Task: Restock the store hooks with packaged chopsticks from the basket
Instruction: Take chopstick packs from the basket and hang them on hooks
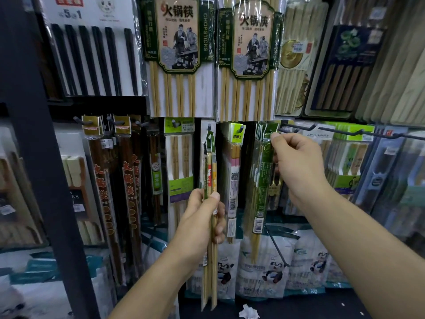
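My left hand (pixel 202 217) grips a narrow pack of bamboo chopsticks (pixel 210 261) at its middle, held upright in front of the lower hook row. My right hand (pixel 296 162) pinches the top tab of a green-labelled chopstick pack (pixel 259 199) beside the tip of a black wire hook (pixel 296 128). That pack hangs down with more green packs behind it. I cannot tell whether its tab is on the hook. The basket is not in view.
Large chopstick packs (pixel 181 56) hang on the upper row. Dark red packs (pixel 128 187) hang at the left beside a black shelf post (pixel 46 180). Bare hooks (pixel 358 132) jut out at the right. Panda-printed bags (pixel 271 270) stand below.
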